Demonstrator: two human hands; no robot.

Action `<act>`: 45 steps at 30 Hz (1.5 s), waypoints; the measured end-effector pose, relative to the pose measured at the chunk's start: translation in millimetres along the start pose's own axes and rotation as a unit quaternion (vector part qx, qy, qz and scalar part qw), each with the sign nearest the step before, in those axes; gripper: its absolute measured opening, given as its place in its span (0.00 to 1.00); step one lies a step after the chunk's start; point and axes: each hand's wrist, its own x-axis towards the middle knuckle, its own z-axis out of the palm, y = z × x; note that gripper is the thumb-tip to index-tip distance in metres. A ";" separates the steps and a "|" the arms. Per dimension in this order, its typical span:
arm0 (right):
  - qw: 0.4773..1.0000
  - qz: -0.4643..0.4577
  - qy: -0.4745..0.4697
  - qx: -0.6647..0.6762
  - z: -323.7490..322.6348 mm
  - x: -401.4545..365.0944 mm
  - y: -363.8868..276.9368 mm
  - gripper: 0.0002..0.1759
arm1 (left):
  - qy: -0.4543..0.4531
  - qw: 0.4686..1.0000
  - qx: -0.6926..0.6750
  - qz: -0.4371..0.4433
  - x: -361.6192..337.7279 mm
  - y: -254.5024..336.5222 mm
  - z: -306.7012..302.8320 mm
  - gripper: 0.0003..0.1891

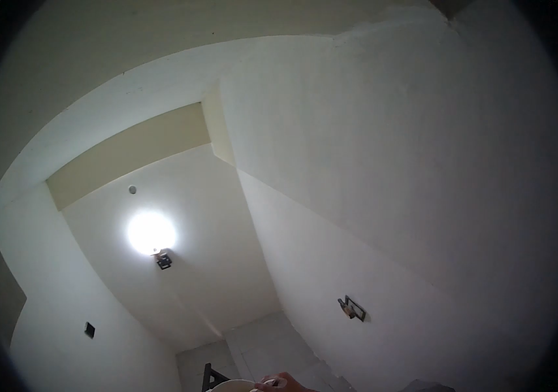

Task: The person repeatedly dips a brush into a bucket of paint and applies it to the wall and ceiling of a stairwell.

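Note:
At the very bottom of the view, my right hand [283, 381] shows only in part, its fingers curled at the edge of a white round-rimmed container [234, 385]. Most of that container is cut off by the lower edge of the frame, so its kind is hidden. Just left of it rises a dark, angular frame [208, 375]. My left hand is out of the picture.
A glowing bulb [151, 232] sits in a dark wall holder [164, 260]. The right wall [383, 163] carries another dark fitting [352, 308]; a small black plate [89, 330] is on the left wall. Grey tiles [269, 346] lie below, and a grey shape [428, 386] at bottom right.

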 end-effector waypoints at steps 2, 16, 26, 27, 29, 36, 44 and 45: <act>0.998 0.009 0.062 -0.012 6.3 -14.3 8.1 0.25 | -0.015 1.000 -0.021 0.001 0.2 -3.8 -1.6 0.37; 0.945 -0.022 0.117 0.305 -3.1 -103.6 -49.8 0.12 | -0.090 0.984 -0.151 -0.026 -25.5 -5.4 3.8 0.35; 0.941 0.173 0.177 0.232 -8.0 -113.9 -101.1 0.17 | -0.080 0.977 -0.191 -0.050 -42.0 -2.5 -28.0 0.33; 0.949 0.147 0.170 0.222 -7.4 -112.5 -102.9 0.17 | -0.077 0.976 -0.195 -0.053 -43.0 -2.2 -31.0 0.33; 0.960 0.111 0.154 0.205 -14.7 -104.4 -110.6 0.17 | -0.072 0.974 -0.208 -0.062 -46.9 -2.1 -39.2 0.32; 0.985 -0.051 0.036 0.160 -61.6 -68.4 -206.5 0.09 | -0.043 0.960 -0.268 -0.073 -53.1 7.7 -75.9 0.31; 0.953 -0.218 -0.172 -0.124 -37.0 -49.1 -253.7 0.09 | 0.052 0.934 -0.352 0.014 -11.9 35.6 -116.4 0.27; 0.949 -0.223 -0.188 -0.119 -31.1 -50.7 -250.6 0.09 | 0.062 0.952 -0.271 0.127 -8.5 39.9 -123.0 0.20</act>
